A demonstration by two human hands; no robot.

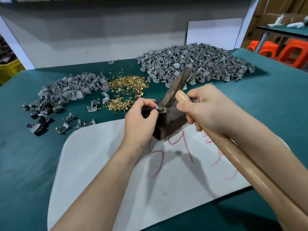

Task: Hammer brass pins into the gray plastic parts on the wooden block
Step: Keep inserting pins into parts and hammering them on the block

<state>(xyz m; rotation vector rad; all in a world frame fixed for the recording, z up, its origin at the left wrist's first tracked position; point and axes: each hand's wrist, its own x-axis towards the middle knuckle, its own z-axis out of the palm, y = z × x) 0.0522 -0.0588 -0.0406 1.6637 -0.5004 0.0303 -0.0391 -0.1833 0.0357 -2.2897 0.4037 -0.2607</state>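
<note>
A dark, rectangular wooden block (pixel 168 124) sits at the far edge of a white sheet marked with red handwriting (pixel 133 172), which lies on a green-covered table (pixel 275 100). On the block's top near corner rests a small gray plastic part (pixel 158 110) with a brass pin (pixel 162 107) showing at it. The left hand (pixel 141 115) pinches this part between thumb and fingertips, steadying it on the block. The right hand (pixel 205 110) is clenched around the pale wooden handle of a hammer with a dark metal head (pixel 176 87), gripping just below the head. The head tilts, and its lower face is down at the pin; whether they touch is not clear. Beyond the block lies a heap of loose brass pins (pixel 128 87), with a smaller pile of gray plastic parts (pixel 70 90) to its left and a large mound of them (pixel 196 62) at the back right. Orange plastic stools (pixel 291 52) stand past the table's right end.
</note>
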